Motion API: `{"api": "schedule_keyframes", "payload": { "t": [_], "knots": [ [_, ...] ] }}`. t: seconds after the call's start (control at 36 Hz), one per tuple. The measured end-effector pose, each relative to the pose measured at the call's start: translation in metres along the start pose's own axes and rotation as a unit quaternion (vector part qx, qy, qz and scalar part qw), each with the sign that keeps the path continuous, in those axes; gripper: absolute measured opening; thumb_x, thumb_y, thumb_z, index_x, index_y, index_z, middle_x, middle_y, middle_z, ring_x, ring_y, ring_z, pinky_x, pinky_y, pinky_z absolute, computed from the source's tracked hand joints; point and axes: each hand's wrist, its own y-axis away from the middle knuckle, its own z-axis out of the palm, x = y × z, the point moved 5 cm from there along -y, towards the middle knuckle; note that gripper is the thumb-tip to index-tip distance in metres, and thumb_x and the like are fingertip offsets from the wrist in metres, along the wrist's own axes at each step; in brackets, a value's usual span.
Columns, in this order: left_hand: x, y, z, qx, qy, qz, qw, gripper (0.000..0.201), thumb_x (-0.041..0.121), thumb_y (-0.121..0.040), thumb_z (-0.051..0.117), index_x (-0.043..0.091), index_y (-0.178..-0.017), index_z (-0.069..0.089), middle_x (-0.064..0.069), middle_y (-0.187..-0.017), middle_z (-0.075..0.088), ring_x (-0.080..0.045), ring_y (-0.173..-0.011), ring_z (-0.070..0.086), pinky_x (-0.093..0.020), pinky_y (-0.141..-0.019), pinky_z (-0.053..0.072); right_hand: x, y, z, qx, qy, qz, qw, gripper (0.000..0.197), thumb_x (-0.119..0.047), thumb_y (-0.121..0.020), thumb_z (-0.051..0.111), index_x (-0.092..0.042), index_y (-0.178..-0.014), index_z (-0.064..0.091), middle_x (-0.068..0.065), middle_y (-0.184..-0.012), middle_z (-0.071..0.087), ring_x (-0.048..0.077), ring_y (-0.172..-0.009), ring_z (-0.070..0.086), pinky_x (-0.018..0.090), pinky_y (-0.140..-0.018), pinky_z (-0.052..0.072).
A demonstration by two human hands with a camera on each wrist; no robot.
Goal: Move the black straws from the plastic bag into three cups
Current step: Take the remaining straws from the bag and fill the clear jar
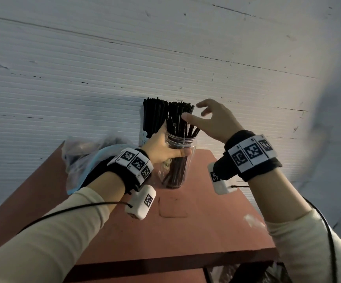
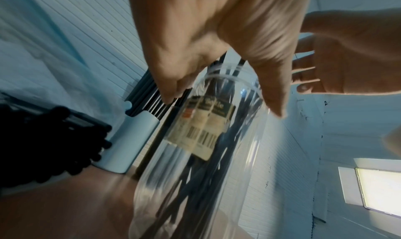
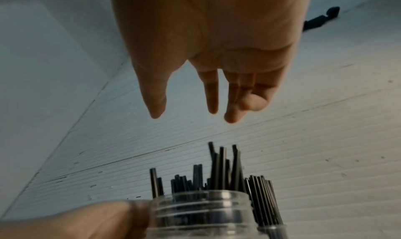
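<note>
A clear plastic cup point(image 1: 178, 160) stands on the brown table point(image 1: 186, 221) with several black straws point(image 1: 182, 125) leaning loosely in it. My left hand point(image 1: 165, 148) grips this cup just under its rim; in the left wrist view the left hand point(image 2: 223, 105) wraps the cup point(image 2: 195, 165) above its label. My right hand point(image 1: 194, 111) hovers open over the straw tips and holds nothing. In the right wrist view the right hand point(image 3: 190, 117) has spread fingers above the straws point(image 3: 219, 170). The plastic bag point(image 1: 83, 158) lies at the left with dark straws point(image 2: 43, 139) inside.
Two more cups packed with black straws point(image 1: 155, 117) point(image 1: 180, 108) stand behind the clear cup, against the white ribbed wall point(image 1: 165, 58). One of them is a white cup point(image 2: 130, 139). The table's front edge point(image 1: 175, 256) is near me.
</note>
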Motion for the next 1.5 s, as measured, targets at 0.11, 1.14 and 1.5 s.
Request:
{"api": "schedule_keyframes", "payload": {
  "t": [0.11, 1.14, 1.5],
  "knots": [
    [-0.006, 0.006, -0.012, 0.018, -0.029, -0.046, 0.998, 0.122, 0.031, -0.071, 0.085, 0.017, -0.156, -0.002, 0.004, -0.16, 0.022, -0.013, -0.145, 0.027, -0.025, -0.115, 0.022, -0.016, 0.01, -0.008, 0.1, -0.022, -0.067, 0.992, 0.054, -0.053, -0.084, 0.064, -0.021, -0.126, 0.052, -0.001, -0.123, 0.048, 0.014, -0.104, 0.051, 0.026, -0.085, 0.039],
    [-0.082, 0.088, -0.149, 0.019, -0.289, -0.114, 0.95, 0.057, 0.002, -0.082, 0.065, 0.034, -0.128, 0.059, -0.003, -0.134, 0.059, -0.019, -0.121, 0.056, -0.03, -0.097, 0.048, -0.109, 0.044, 0.225, -0.303, 0.164, -0.137, 0.929, 0.037, -0.025, -0.101, 0.042, -0.011, -0.134, 0.051, 0.01, -0.138, 0.052, 0.027, -0.126, 0.048, 0.034, -0.104, 0.035],
    [-0.073, 0.091, -0.159, 0.089, -0.262, -0.071, 0.958, 0.056, 0.01, -0.087, 0.068, 0.036, -0.134, 0.055, -0.003, -0.138, 0.056, -0.018, -0.125, 0.054, -0.027, -0.101, 0.041, -0.109, 0.032, 0.238, -0.314, 0.181, -0.132, 0.923, 0.047, -0.018, -0.1, 0.044, -0.016, -0.146, 0.037, 0.008, -0.151, 0.036, 0.027, -0.139, 0.033, 0.035, -0.112, 0.023]
  ]
}}
